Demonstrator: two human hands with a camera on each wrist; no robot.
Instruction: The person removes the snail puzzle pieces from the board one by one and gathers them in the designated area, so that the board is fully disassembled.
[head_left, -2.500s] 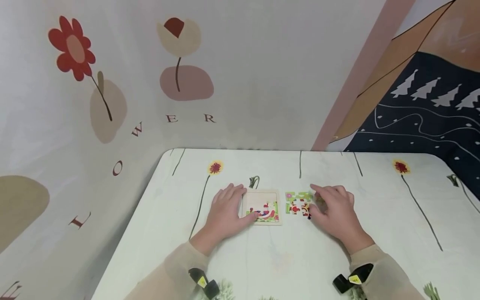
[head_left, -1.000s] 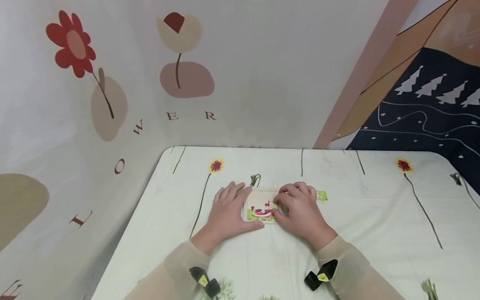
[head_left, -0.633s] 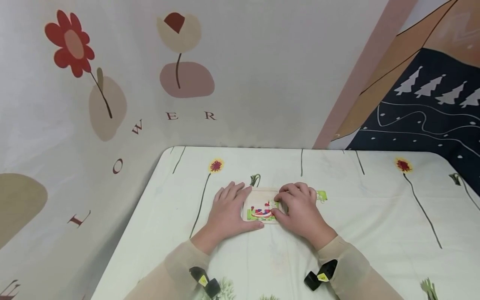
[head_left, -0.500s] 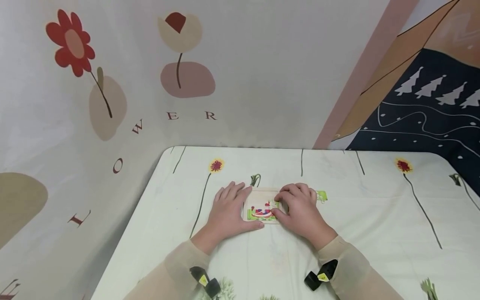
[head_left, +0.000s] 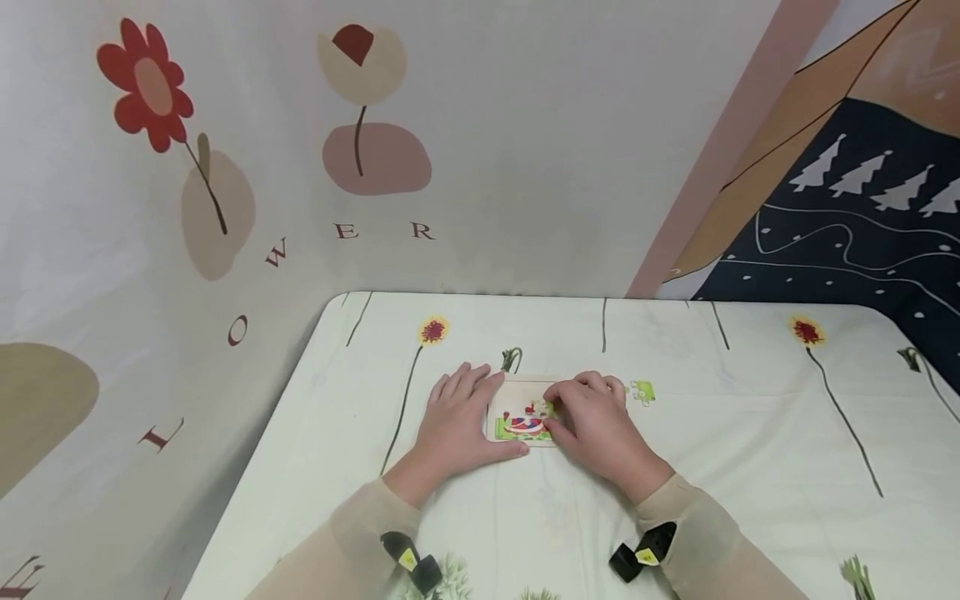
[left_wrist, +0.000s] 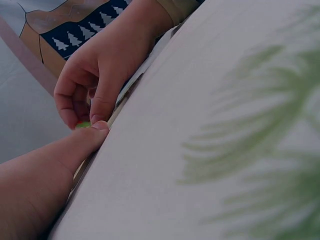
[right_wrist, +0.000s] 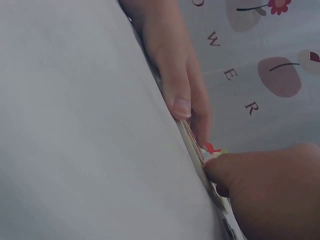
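A small wooden jigsaw puzzle tray [head_left: 525,388] lies on the table in the head view, its upper part bare wood. Colourful joined pieces [head_left: 521,427] fill its lower part. My left hand [head_left: 453,421] rests along the tray's left side, fingers extended and thumb lying at the front edge. Over the tray's right side, my right hand [head_left: 603,425] pinches a puzzle piece [right_wrist: 214,149] between thumb and index finger; red and green show on it in the right wrist view. My fingers hide much of that piece and the tray's right edge.
A loose green puzzle piece [head_left: 642,392] lies just right of my right hand; other loose pieces may be hidden behind that hand. The white tablecloth [head_left: 750,433] has printed flowers and stems. A patterned curtain-like backdrop [head_left: 510,167] rises behind the table's far edge.
My right hand has gone from the loose pieces leftward onto the tray, bringing a puzzle piece. Just lately its fingers shifted slightly, showing more of the loose green piece. My left thumb moved to the front edge.
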